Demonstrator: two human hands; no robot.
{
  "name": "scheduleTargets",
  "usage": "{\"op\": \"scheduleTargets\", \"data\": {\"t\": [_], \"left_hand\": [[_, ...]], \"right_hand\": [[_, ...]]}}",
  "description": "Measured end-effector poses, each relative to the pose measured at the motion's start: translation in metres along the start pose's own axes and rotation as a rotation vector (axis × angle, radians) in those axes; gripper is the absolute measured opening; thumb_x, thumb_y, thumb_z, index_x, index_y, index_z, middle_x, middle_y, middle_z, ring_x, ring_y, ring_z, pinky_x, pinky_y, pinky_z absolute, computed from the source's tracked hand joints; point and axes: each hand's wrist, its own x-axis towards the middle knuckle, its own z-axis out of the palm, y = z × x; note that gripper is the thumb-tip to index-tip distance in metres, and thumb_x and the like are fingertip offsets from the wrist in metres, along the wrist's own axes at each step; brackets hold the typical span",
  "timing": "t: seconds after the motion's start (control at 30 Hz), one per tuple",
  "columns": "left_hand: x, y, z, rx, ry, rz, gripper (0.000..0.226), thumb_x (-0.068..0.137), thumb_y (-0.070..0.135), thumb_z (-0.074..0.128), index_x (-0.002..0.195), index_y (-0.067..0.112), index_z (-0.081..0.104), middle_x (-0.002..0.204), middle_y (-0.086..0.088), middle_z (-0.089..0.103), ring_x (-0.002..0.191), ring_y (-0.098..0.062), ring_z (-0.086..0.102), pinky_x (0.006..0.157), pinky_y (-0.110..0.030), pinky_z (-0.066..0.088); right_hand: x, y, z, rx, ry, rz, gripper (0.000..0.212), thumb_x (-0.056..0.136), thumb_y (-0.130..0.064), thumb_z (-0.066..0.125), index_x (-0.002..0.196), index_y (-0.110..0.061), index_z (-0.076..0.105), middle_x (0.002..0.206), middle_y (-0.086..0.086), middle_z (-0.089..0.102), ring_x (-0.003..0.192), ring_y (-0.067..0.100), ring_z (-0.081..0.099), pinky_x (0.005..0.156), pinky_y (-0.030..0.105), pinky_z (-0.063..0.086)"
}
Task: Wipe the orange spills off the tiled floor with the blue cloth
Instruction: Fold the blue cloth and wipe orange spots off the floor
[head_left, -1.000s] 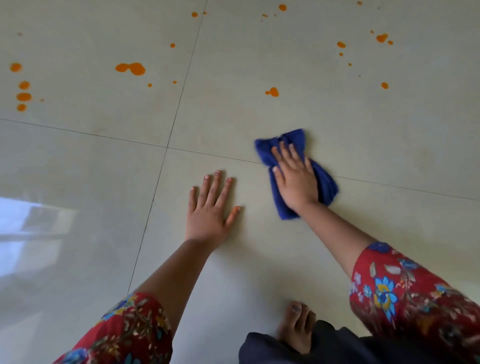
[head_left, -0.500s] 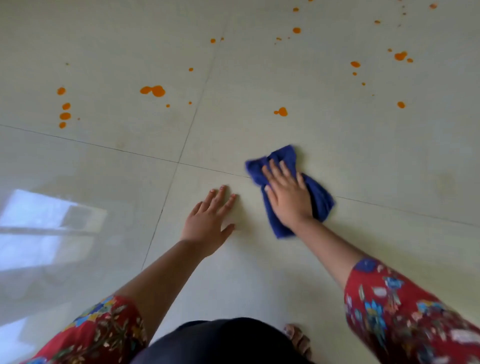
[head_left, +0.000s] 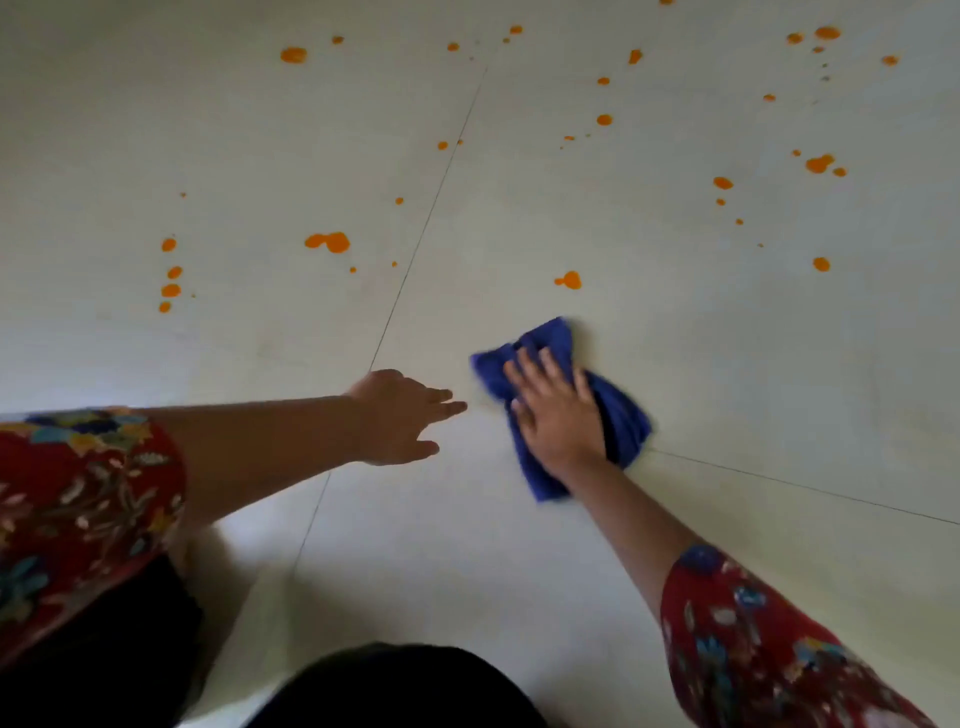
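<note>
Head view: our right hand (head_left: 558, 410) lay flat, pressing the blue cloth (head_left: 618, 415); left hand (head_left: 402, 415) open, empty. The nearest orange spill (head_left: 570, 280) (just beyond the cloth) called for one firm forward push.

Indoor room, probably a home. Large glossy pale floor tiles (head_left: 727, 364) meet at thin grout lines (head_left: 431, 218). The person kneeling wears floral sleeves (head_left: 88, 499).

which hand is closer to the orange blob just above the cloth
Right. The right hand lies flat on the cloth, just below the blob. The left hand is empty, further down and to the left of it.
</note>
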Motion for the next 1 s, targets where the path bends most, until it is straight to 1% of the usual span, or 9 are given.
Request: {"op": "scheduleTargets", "data": {"t": [0.13,0.23,0.33,0.43,0.57,0.63,0.7,0.87,1.0], "left_hand": [[-0.003,-0.028,0.004,0.000,-0.027,0.058,0.063,0.100,0.053,0.025,0.154,0.032,0.001,0.163,0.007,0.010,0.145,-0.017,0.025,0.113,-0.034,0.028],[-0.012,-0.053,0.022,-0.187,-0.046,0.004,0.064,0.100,0.054,0.027,0.154,0.033,-0.001,0.163,0.011,0.006,0.148,-0.013,0.016,0.117,-0.033,0.021],[-0.017,-0.075,0.046,-0.349,0.062,-0.072,0.064,0.099,0.054,0.031,0.154,0.036,0.002,0.162,0.014,0.006,0.148,-0.011,0.014,0.117,-0.030,0.018],[-0.021,-0.099,0.077,-0.503,0.191,-0.187,0.064,0.098,0.053,0.035,0.154,0.038,0.007,0.162,0.015,0.007,0.148,-0.011,0.013,0.117,-0.029,0.015],[-0.028,-0.139,0.132,-0.620,0.325,-0.306,0.064,0.096,0.056,0.031,0.153,0.036,0.010,0.161,0.015,0.007,0.149,-0.011,0.010,0.118,-0.029,0.012],[-0.031,-0.152,0.146,-0.652,0.395,-0.318,0.068,0.089,0.059,0.020,0.153,0.036,0.015,0.160,0.015,0.009,0.149,-0.013,0.012,0.118,-0.032,0.013],[-0.033,-0.176,0.162,-0.681,0.444,-0.332,0.071,0.087,0.059,0.015,0.153,0.036,0.015,0.160,0.016,0.008,0.149,-0.012,0.009,0.119,-0.033,0.011],[-0.025,-0.227,0.184,-0.801,0.547,-0.310,0.064,0.090,0.046,0.025,0.150,0.026,0.033,0.159,0.010,0.022,0.148,-0.018,0.018,0.119,-0.041,0.018],[-0.020,-0.251,0.196,-0.810,0.641,-0.277,0.057,0.090,0.034,0.033,0.146,0.024,0.041,0.156,0.006,0.032,0.146,-0.020,0.025,0.118,-0.041,0.017]], "right_hand": [[-0.037,0.015,0.004,-0.076,-0.117,-0.387,0.051,0.100,-0.039,0.028,0.151,-0.034,0.025,0.158,-0.014,0.023,0.147,0.010,0.019,0.117,0.039,0.011],[-0.029,0.037,-0.007,-0.097,-0.137,-0.206,0.053,0.100,-0.039,0.022,0.153,-0.036,0.020,0.160,-0.013,0.018,0.147,0.012,0.018,0.116,0.040,0.015],[0.016,0.026,-0.018,-0.075,-0.141,0.016,0.052,0.101,-0.042,0.012,0.151,-0.038,-0.002,0.161,-0.014,-0.003,0.150,0.014,0.002,0.118,0.042,0.009],[0.071,-0.025,-0.027,-0.075,-0.271,0.058,0.055,0.104,-0.039,0.018,0.152,-0.036,-0.010,0.160,-0.011,-0.018,0.149,0.016,-0.013,0.119,0.044,0.003],[0.100,-0.105,-0.001,-0.139,-0.188,-0.259,0.056,0.101,-0.040,0.024,0.154,-0.029,0.015,0.163,-0.005,0.009,0.149,0.019,0.007,0.117,0.049,0.019],[0.091,-0.108,0.007,-0.176,-0.185,-0.443,0.056,0.099,-0.041,0.026,0.153,-0.031,0.021,0.161,-0.008,0.016,0.149,0.014,0.012,0.116,0.042,0.014],[0.098,-0.105,0.010,-0.157,-0.191,-0.347,0.055,0.100,-0.042,0.024,0.154,-0.035,0.014,0.162,-0.013,0.009,0.149,0.009,0.004,0.116,0.039,0.011],[0.154,-0.147,0.013,-0.053,-0.088,0.184,0.057,0.096,-0.048,0.004,0.152,-0.034,-0.003,0.160,-0.015,-0.006,0.148,0.007,-0.007,0.120,0.043,0.007],[0.175,-0.192,0.021,-0.103,-0.109,0.044,0.059,0.099,-0.044,0.013,0.155,-0.030,0.003,0.162,-0.010,-0.001,0.149,0.012,-0.002,0.120,0.043,0.008]]}}
